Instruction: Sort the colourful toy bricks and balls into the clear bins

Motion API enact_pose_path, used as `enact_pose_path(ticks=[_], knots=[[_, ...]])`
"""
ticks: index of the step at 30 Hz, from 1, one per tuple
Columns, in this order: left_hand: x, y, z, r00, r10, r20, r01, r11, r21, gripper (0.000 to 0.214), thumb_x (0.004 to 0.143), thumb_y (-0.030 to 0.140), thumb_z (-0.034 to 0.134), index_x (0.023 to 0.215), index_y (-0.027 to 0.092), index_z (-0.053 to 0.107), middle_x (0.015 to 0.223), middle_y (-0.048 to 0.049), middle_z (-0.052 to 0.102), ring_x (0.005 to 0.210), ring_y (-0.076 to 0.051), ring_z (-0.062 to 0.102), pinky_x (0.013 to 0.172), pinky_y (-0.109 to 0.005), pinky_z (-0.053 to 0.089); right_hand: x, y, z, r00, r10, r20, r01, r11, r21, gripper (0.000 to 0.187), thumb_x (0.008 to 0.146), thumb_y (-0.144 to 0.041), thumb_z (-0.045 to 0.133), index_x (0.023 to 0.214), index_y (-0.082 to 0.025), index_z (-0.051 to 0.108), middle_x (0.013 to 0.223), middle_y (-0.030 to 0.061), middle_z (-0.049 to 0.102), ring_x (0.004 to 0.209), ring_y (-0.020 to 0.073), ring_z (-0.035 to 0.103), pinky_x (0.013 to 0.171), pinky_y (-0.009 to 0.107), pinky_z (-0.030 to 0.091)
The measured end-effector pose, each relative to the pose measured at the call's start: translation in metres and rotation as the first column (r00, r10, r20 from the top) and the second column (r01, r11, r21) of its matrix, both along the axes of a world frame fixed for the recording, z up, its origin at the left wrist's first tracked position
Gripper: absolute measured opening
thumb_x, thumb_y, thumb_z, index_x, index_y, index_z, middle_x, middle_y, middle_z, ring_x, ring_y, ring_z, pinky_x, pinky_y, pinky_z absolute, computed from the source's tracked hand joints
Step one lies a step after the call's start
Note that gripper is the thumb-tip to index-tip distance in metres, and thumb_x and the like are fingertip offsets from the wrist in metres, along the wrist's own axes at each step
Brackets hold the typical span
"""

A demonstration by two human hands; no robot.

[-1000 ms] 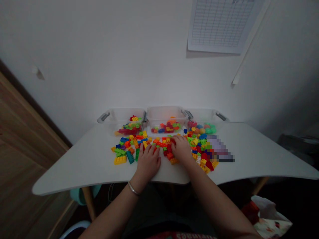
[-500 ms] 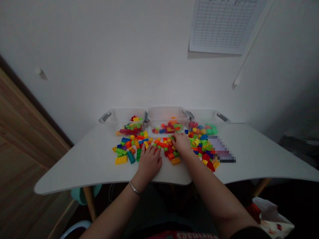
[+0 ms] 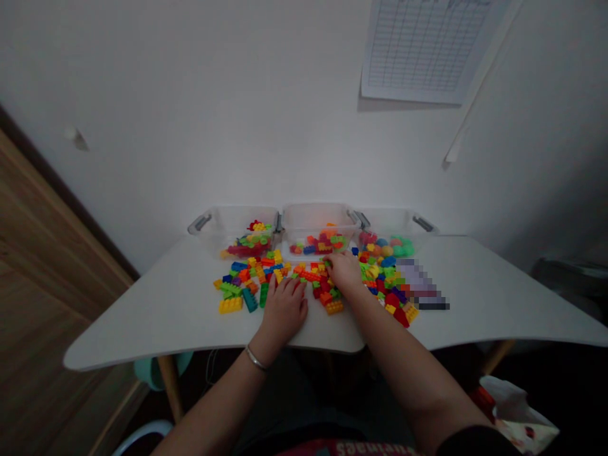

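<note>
Many toy building bricks in red, orange, yellow, green and blue lie spread across the white table (image 3: pixel 156 310). My left hand (image 3: pixel 285 305) rests palm down at the near edge of the pile, its fingers stretched out over the bricks. Beside it are a dark green brick (image 3: pixel 263 295) and a teal brick (image 3: pixel 249 300). Farther in, my right hand (image 3: pixel 344 273) has its fingers bent together at a small green brick (image 3: pixel 327 261), mostly covered by the fingertips. An orange-yellow brick (image 3: pixel 335 307) lies just below that hand.
Three clear plastic boxes stand along the wall: the left box (image 3: pixel 228 218) and middle box (image 3: pixel 319 218) contain colourful bricks and pieces, the right box (image 3: pixel 392 221) round coloured pieces. A blurred-out flat object (image 3: pixel 422 285) lies right of the pile. A printed sheet (image 3: pixel 418 54) hangs above.
Almost nothing differs. My right hand has shifted very slightly left among the bricks; my left hand stays nearly where it was.
</note>
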State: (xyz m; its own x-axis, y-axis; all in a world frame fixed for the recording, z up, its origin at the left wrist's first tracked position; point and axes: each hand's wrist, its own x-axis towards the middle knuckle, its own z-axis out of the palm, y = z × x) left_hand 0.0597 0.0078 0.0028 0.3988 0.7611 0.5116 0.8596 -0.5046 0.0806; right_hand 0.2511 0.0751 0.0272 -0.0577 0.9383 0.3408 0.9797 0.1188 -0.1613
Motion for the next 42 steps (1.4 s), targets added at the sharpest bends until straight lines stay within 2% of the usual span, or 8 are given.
enact_pose_path(ticks=[6,12,20,25,29,33,36,42], knots=[[0.0,0.001,0.0,1.0,-0.006,0.012,0.006,1.0,-0.001,0.035,0.085,0.024,0.049,0.117,0.02,0.064,0.119,-0.0097,0.067,0.116,-0.029,0.056,0.113,-0.058,0.024,-0.003,-0.005,-0.001,0.98,0.051,-0.195,-0.017,0.985,0.17,0.023,0.081,-0.017,0.059,0.102,-0.021,0.068,0.104,0.0085,0.069,0.102,0.0249,0.057,0.09,0.037,0.042],[0.001,-0.001,0.0,1.0,0.008,0.029,-0.009,0.999,0.041,0.035,0.086,0.025,0.05,0.117,0.019,0.064,0.123,-0.0092,0.065,0.124,-0.033,0.05,0.115,-0.061,0.017,-0.026,-0.035,-0.007,0.836,0.29,-0.466,-0.135,0.932,0.337,0.022,0.076,-0.013,0.055,0.097,-0.019,0.059,0.095,0.006,0.065,0.081,0.0178,0.059,0.073,0.03,0.05],[-0.008,-0.001,0.008,0.977,-0.056,0.207,0.051,0.998,0.027,0.028,0.086,0.023,0.052,0.11,0.024,0.066,0.114,-0.0043,0.07,0.123,-0.03,0.051,0.113,-0.063,0.016,-0.042,-0.069,-0.027,0.935,0.341,-0.098,-0.24,0.812,0.532,0.011,0.084,-0.014,0.057,0.091,-0.021,0.06,0.094,0.0047,0.069,0.087,0.0189,0.062,0.074,0.029,0.046],[-0.008,0.011,0.013,0.908,-0.08,0.411,0.142,0.982,-0.123,0.02,0.084,0.025,0.056,0.1,0.021,0.068,0.1,-0.0062,0.072,0.098,-0.023,0.063,0.093,-0.043,0.047,-0.043,-0.068,-0.027,0.926,0.369,-0.075,-0.258,0.766,0.59,0.007,0.086,-0.016,0.057,0.085,-0.022,0.061,0.088,0.0031,0.07,0.08,0.0184,0.062,0.073,0.03,0.045],[-0.003,0.017,0.017,0.916,-0.068,0.396,0.148,0.973,-0.176,0.014,0.082,0.028,0.061,0.092,0.021,0.069,0.092,-0.0052,0.073,0.091,-0.023,0.064,0.086,-0.04,0.048,-0.04,-0.065,-0.027,0.894,0.434,-0.112,-0.282,0.74,0.611,0.009,0.087,-0.016,0.055,0.085,-0.022,0.061,0.09,0.0032,0.07,0.083,0.018,0.062,0.075,0.031,0.046],[-0.003,0.023,0.023,0.943,-0.097,0.318,0.147,0.98,-0.137,0.01,0.081,0.028,0.061,0.085,0.021,0.068,0.09,-0.005,0.071,0.094,-0.024,0.062,0.089,-0.043,0.045,-0.038,-0.064,-0.029,0.888,0.435,-0.147,-0.272,0.756,0.595,0.009,0.085,-0.015,0.056,0.09,-0.022,0.061,0.094,0.0049,0.07,0.089,0.0197,0.062,0.08,0.033,0.047],[-0.013,0.037,0.032,0.916,-0.097,0.388,0.153,0.981,-0.117,0.012,0.081,0.03,0.06,0.086,0.021,0.067,0.09,-0.0055,0.07,0.09,-0.022,0.062,0.086,-0.039,0.048,-0.036,-0.064,-0.03,0.895,0.41,-0.177,-0.26,0.801,0.539,0.015,0.083,-0.015,0.057,0.096,-0.02,0.061,0.098,0.0066,0.069,0.093,0.0213,0.061,0.084,0.035,0.046],[-0.05,0.078,0.061,0.692,0.056,0.72,-0.065,0.998,-0.015,0.023,0.08,0.037,0.056,0.092,0.019,0.063,0.094,-0.0049,0.069,0.089,-0.02,0.063,0.084,-0.035,0.051,-0.034,-0.068,-0.024,0.881,0.447,-0.152,-0.351,0.835,0.423,0.011,0.084,-0.014,0.055,0.086,-0.021,0.063,0.085,0.0047,0.069,0.083,0.0198,0.059,0.079,0.033,0.046]])
